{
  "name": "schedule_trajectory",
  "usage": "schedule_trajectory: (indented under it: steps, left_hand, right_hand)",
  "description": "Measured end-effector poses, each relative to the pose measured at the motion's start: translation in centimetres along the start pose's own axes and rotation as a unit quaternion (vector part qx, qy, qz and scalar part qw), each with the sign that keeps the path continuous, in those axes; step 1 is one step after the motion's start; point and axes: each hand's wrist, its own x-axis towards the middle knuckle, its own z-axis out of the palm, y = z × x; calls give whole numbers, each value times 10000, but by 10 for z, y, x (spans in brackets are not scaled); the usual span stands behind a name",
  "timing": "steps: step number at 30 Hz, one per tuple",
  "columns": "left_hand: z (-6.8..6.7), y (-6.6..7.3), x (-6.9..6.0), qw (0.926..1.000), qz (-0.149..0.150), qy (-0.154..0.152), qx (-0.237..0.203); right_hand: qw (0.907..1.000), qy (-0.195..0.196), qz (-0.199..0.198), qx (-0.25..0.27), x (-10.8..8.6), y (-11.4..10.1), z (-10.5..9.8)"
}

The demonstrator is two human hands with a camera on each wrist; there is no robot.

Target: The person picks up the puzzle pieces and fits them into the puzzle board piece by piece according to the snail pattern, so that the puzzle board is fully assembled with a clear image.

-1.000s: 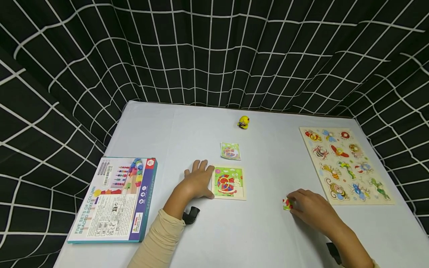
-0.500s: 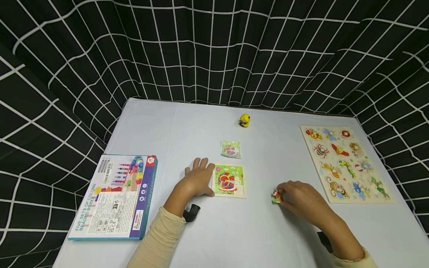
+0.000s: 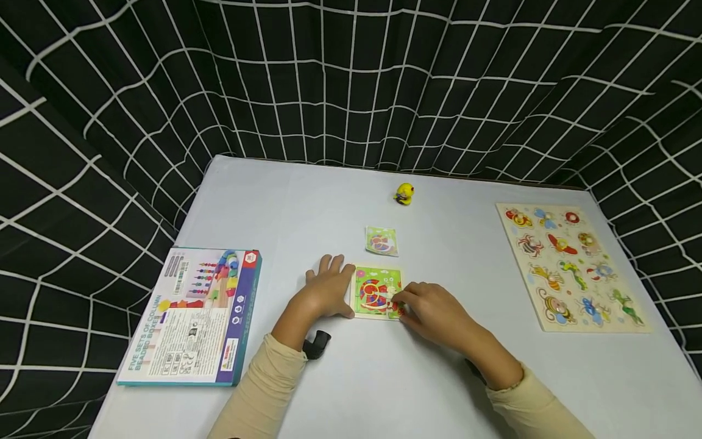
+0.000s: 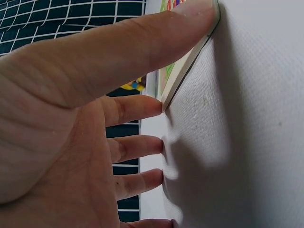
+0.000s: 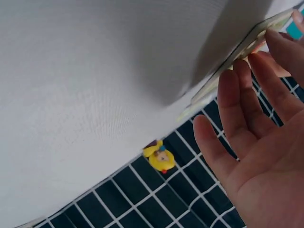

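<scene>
A small square snail jigsaw puzzle in a wooden tray lies mid-table, its picture green with a red and blue shell. Along its left edge rests my left hand, fingers spread; in the left wrist view the thumb lies on the tray's rim and a fingertip touches its corner. My right hand pinches a red and green puzzle piece at the tray's lower right corner. Its fingers hide part of that piece, so I cannot tell whether it lies flat in the gap.
Behind the puzzle lies a small picture card, and farther back a yellow toy figure. A beaded-toy box occupies the left side. At right is a wooden insect peg board. Black netted-pattern curtains border the table.
My right hand has moved left across the table with the puzzle piece, from near the insect board to the puzzle's lower right corner. The left hand has stayed at the puzzle's left edge.
</scene>
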Motion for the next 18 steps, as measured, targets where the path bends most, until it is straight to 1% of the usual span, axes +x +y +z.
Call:
schedule_trajectory:
  steps: [9,18]
  left_hand:
    - [-3,2,1,10000,-13,-4,33]
    - [-1,1,0,10000,-45,-56,34]
  right_hand:
    - [9996,66,208,-199,6,-4,1]
    - [9981,-41,461,-402,7,-10,0]
